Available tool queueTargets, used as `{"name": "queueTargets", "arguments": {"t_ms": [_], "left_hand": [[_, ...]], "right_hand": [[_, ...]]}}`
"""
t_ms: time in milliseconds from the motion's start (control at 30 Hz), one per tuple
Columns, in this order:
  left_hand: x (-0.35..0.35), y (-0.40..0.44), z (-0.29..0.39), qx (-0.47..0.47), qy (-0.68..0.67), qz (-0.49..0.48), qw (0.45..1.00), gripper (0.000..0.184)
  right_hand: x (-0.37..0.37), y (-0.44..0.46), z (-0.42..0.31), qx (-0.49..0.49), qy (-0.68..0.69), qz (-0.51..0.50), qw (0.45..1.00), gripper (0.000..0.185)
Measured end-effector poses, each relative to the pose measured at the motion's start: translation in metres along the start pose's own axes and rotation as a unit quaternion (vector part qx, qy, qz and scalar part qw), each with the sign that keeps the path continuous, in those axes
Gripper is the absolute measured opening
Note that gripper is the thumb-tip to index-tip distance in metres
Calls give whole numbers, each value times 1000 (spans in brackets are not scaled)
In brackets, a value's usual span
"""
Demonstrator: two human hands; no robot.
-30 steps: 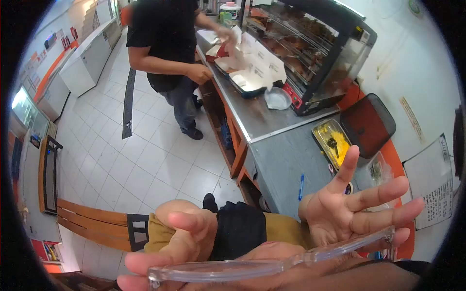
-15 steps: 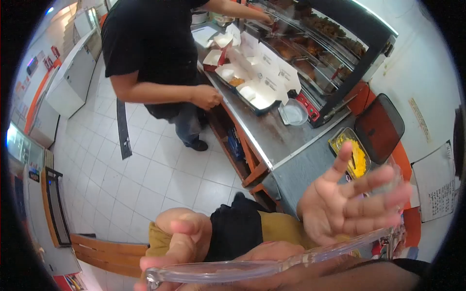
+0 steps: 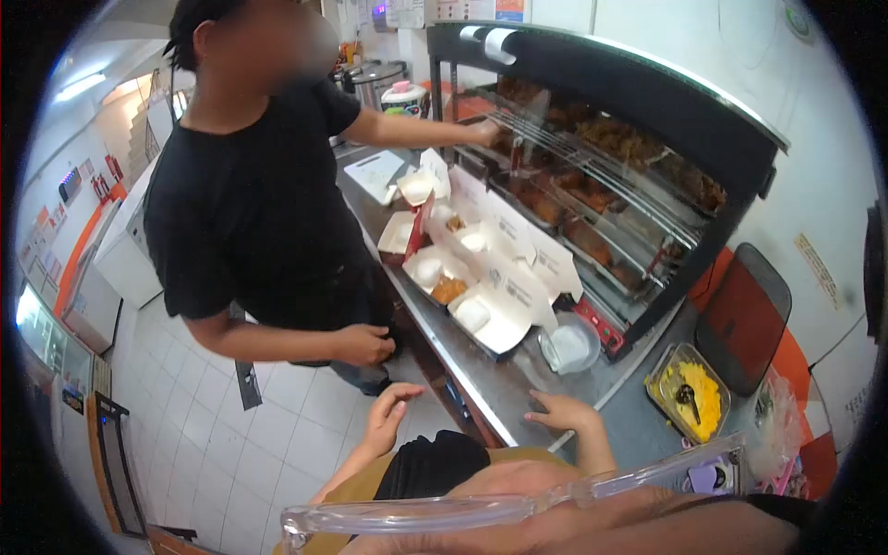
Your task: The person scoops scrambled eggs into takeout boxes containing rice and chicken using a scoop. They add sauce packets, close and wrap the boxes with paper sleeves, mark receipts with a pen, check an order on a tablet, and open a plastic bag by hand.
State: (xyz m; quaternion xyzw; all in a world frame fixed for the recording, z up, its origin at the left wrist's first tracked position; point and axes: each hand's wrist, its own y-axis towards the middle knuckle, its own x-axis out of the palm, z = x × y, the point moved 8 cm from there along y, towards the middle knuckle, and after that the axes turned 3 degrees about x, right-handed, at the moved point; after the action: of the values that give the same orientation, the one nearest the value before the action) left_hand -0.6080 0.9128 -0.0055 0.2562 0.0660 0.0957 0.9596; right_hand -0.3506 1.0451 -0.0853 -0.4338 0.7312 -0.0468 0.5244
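My left hand [image 3: 388, 418] is held in front of the counter edge, fingers apart and slightly bent, with nothing in it. Low over the counter [image 3: 518, 402] is my right hand [image 3: 564, 413], its fingers loosely spread and empty; whether it touches the surface I cannot tell. Just beyond it stands a clear plastic tub [image 3: 575, 344] with whitish contents. Open white meal boxes [image 3: 518, 301] line the counter, holding white rounded mounds [image 3: 473, 314] and a fried piece of food [image 3: 450, 289]. To the right, a clear container [image 3: 689, 390] holds yellow food with a dark spoon in it.
A co-worker in a black shirt [image 3: 250, 203] stands at the left, one hand [image 3: 483, 134] at the glass food warmer [image 3: 592, 157], the other hand [image 3: 365, 344] beside the counter. A white cutting board [image 3: 375, 176] and a rice cooker [image 3: 405, 99] are farther back.
My hands have moved from raised close to the camera down and away, toward the counter. The view has tilted up, showing more of the co-worker and the warmer.
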Motion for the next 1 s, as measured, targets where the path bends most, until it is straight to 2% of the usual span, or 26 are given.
{"name": "queueTargets", "arguments": {"t_ms": [67, 167, 233, 333, 367, 433, 467, 500, 567, 633, 700, 733, 767, 833, 867, 900, 933, 1000], "left_hand": [[0, 5, -43, -106, -9, 15, 994, 23], [14, 40, -42, -95, 34, -35, 994, 18], [17, 58, -49, -78, 33, -33, 996, 18], [23, 81, -55, -68, 60, -116, 989, 17], [20, 88, -62, -64, 59, -116, 989, 17], [16, 98, -84, -104, 48, -146, 983, 17], [14, 107, -88, -98, 57, -158, 981, 19], [11, 116, -92, -101, 58, -170, 979, 19], [6, 135, -92, -65, 55, -196, 977, 20], [-6, 149, -96, -57, 41, -212, 975, 21], [-20, 160, -107, -66, 50, -221, 972, 20], [-30, 165, -108, -98, 35, -210, 972, 20], [-38, 168, -113, -93, 33, -219, 971, 20], [-65, 171, -126, -62, 66, -169, 981, 19], [-75, 174, -129, -55, 81, -166, 981, 18], [-82, 177, -129, -52, 73, -171, 981, 18], [-92, 176, -132, -76, 68, -155, 983, 18], [-111, 172, -144, -97, 71, -125, 985, 18]], "right_hand": [[-30, 18, -18, -138, 26, 109, 984, 65], [-71, 43, -44, -155, 19, 124, 980, 63], [-87, 60, -60, -167, 7, 123, 978, 61], [-103, 74, -91, -221, 12, 120, 968, 59], [-108, 81, -94, -220, 9, 124, 968, 59], [-109, 88, -111, -275, 36, 63, 959, 59], [-113, 90, -116, -255, 16, 26, 967, 60], [-124, 97, -120, -251, 28, 31, 967, 60], [-140, 112, -126, -235, -33, 2, 971, 61], [-190, 124, -149, -288, -50, 96, 952, 61], [-252, 145, -163, -306, -94, 243, 916, 62], [-294, 136, -188, -298, -31, 278, 913, 66], [-330, 140, -198, -328, -1, 334, 884, 69], [-389, 132, -217, -269, -21, 504, 821, 66], [-414, 125, -226, -258, -82, 614, 741, 61], [-434, 119, -235, -247, -122, 679, 680, 54], [-449, 117, -241, -223, -128, 718, 647, 51], [-483, 137, -229, -186, -59, 732, 653, 44]]}}
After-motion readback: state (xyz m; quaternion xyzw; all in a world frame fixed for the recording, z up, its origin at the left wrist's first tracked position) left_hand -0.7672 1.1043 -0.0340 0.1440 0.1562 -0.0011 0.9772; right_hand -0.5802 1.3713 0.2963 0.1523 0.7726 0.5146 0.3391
